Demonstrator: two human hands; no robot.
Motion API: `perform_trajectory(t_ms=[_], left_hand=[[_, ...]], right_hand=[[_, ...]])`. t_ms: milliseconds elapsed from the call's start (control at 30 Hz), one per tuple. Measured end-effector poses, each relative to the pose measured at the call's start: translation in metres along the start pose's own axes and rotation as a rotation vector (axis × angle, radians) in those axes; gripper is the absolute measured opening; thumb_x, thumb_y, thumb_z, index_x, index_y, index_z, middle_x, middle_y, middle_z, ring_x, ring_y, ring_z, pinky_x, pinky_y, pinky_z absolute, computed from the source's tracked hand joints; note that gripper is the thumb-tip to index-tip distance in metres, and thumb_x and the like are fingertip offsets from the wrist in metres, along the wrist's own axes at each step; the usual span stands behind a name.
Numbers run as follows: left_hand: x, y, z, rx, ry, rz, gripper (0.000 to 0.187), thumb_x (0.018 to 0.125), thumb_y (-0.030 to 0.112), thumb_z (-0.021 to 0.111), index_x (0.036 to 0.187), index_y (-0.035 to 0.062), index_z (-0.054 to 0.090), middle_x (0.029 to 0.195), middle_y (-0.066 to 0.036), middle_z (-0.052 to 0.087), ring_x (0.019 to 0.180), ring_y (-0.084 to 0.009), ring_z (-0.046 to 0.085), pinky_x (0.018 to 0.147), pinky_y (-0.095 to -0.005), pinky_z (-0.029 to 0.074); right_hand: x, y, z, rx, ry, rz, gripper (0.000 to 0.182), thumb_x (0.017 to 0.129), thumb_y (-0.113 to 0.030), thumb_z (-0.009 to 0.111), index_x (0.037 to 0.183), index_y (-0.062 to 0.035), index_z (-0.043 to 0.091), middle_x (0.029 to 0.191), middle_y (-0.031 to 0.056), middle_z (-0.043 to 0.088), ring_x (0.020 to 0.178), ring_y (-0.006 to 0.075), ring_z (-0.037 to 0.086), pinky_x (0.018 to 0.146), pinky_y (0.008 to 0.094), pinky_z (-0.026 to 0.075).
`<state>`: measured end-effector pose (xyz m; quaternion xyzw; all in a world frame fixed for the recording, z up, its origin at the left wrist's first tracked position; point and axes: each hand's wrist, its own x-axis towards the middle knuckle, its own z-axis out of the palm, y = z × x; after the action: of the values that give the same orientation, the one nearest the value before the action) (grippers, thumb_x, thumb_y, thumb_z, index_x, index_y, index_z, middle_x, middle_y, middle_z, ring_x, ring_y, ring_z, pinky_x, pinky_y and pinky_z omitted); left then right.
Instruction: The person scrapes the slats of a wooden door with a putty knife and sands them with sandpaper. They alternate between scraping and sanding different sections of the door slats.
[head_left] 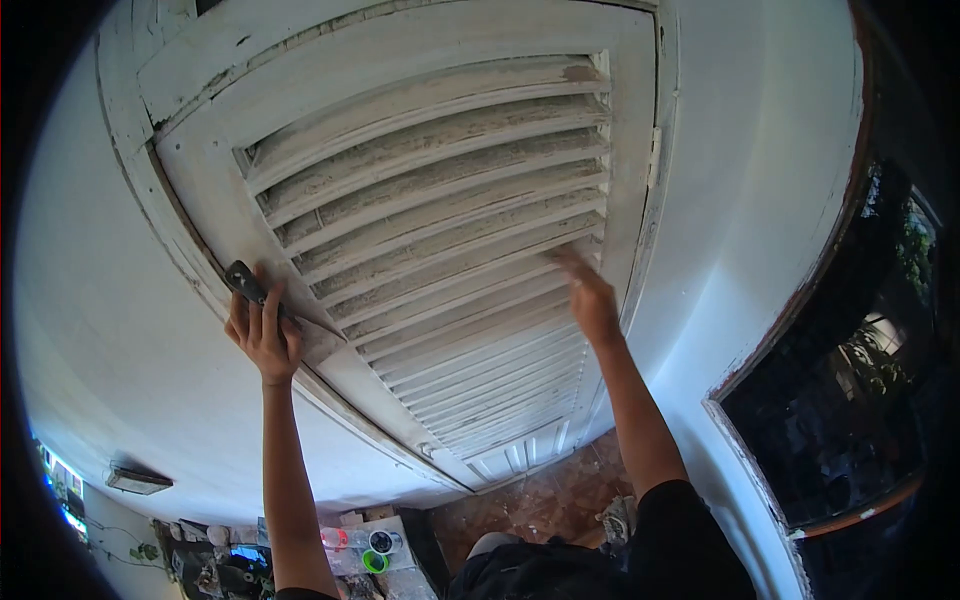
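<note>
A white louvered door (630, 130) with worn, dirty paint fills the middle of the view. My left hand (265, 335) is closed around the black handle of a putty knife (243, 281), near the door's left stile. The handle's end points up, and what looks like the broad blade lies against the stile below my fingers. My right hand (592, 300) is at the right end of the middle slats (470, 245). Its fingers are smeared by motion, so whether they hold anything cannot be made out.
White walls flank the door frame. A dark window (830, 380) with a chipped frame stands at the right. At the lower left, a cluttered surface carries a green ring-shaped item (376, 561) and several containers. A reddish tiled floor (540, 505) shows below.
</note>
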<state>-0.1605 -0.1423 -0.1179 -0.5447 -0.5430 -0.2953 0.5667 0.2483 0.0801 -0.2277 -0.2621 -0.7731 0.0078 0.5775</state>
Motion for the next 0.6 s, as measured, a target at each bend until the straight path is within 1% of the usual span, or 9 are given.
perform_trajectory(t_ms=[67,133,200,267,333,367,467,500,600], left_hand=[[-0.001,0.000,-0.001,0.008,0.012,-0.001,0.046,0.076,0.017,0.047,0.119,0.0150,0.065,0.138,-0.008,0.056,0.130,-0.0305,0.045,0.100,-0.0382,0.029],[-0.001,0.001,-0.001,0.024,0.010,0.002,0.046,0.076,0.017,0.047,0.119,0.0150,0.065,0.138,-0.009,0.056,0.130,-0.0307,0.045,0.099,-0.0386,0.029],[-0.003,-0.001,0.000,0.015,0.005,-0.004,0.046,0.077,0.018,0.046,0.119,0.0150,0.064,0.138,-0.009,0.056,0.130,-0.0308,0.045,0.099,-0.0387,0.029],[-0.005,0.002,-0.001,0.000,-0.006,0.003,0.046,0.078,0.018,0.046,0.120,0.0151,0.064,0.138,-0.009,0.056,0.130,-0.0308,0.045,0.099,-0.0388,0.028],[-0.001,0.000,-0.001,-0.003,0.017,0.024,0.046,0.079,0.017,0.046,0.121,0.0151,0.064,0.137,-0.009,0.056,0.130,-0.0305,0.045,0.099,-0.0384,0.028],[-0.008,-0.005,0.002,0.013,-0.026,0.015,0.043,0.088,0.024,0.043,0.125,0.0126,0.061,0.140,-0.010,0.053,0.135,-0.0309,0.039,0.104,-0.0409,0.026],[-0.006,-0.004,0.000,0.002,-0.041,0.008,0.043,0.088,0.024,0.042,0.125,0.0126,0.061,0.141,-0.010,0.053,0.135,-0.0314,0.039,0.105,-0.0414,0.026],[-0.006,-0.003,-0.001,-0.003,-0.045,0.006,0.043,0.088,0.024,0.042,0.125,0.0126,0.061,0.141,-0.010,0.053,0.135,-0.0314,0.039,0.105,-0.0414,0.026],[-0.006,-0.001,-0.003,-0.018,-0.039,0.022,0.043,0.088,0.025,0.042,0.125,0.0128,0.061,0.141,-0.010,0.052,0.135,-0.0318,0.039,0.105,-0.0419,0.025]], right_hand=[[0.002,-0.001,0.001,-0.007,0.085,0.162,0.031,0.091,0.003,0.053,0.121,-0.0045,0.060,0.129,0.0172,0.059,0.122,0.0322,0.055,0.099,0.0391,0.049],[-0.007,-0.024,0.027,0.008,0.181,0.162,0.031,0.091,0.003,0.054,0.121,-0.0057,0.060,0.130,0.0170,0.058,0.123,0.0323,0.054,0.100,0.0399,0.048],[-0.011,-0.028,0.033,0.027,0.136,0.038,0.034,0.090,0.003,0.055,0.122,-0.0081,0.060,0.129,0.0168,0.059,0.123,0.0322,0.054,0.100,0.0394,0.048],[-0.008,-0.021,0.021,0.143,-0.098,-0.006,0.035,0.089,0.004,0.055,0.122,-0.0081,0.060,0.128,0.0157,0.060,0.122,0.0318,0.055,0.101,0.0389,0.048],[0.001,-0.002,0.001,-0.013,0.013,0.106,0.029,0.092,0.004,0.051,0.118,-0.0045,0.063,0.124,0.0147,0.062,0.120,0.0311,0.057,0.098,0.0387,0.050],[0.006,0.002,0.003,0.009,0.078,0.140,0.033,0.088,0.004,0.055,0.118,-0.0069,0.062,0.127,0.0158,0.060,0.119,0.0322,0.057,0.096,0.0394,0.051],[-0.006,-0.020,0.032,0.029,0.130,0.209,0.040,0.084,0.007,0.056,0.121,-0.0101,0.061,0.130,0.0176,0.057,0.119,0.0333,0.057,0.093,0.0413,0.053],[-0.009,-0.031,0.041,0.035,0.122,0.004,0.047,0.082,0.010,0.054,0.123,-0.0105,0.060,0.130,0.0170,0.058,0.120,0.0325,0.056,0.093,0.0407,0.053],[-0.006,-0.024,0.017,0.046,-0.087,-0.070,0.047,0.081,0.012,0.054,0.122,-0.0090,0.061,0.129,0.0160,0.059,0.120,0.0320,0.056,0.093,0.0392,0.053]])
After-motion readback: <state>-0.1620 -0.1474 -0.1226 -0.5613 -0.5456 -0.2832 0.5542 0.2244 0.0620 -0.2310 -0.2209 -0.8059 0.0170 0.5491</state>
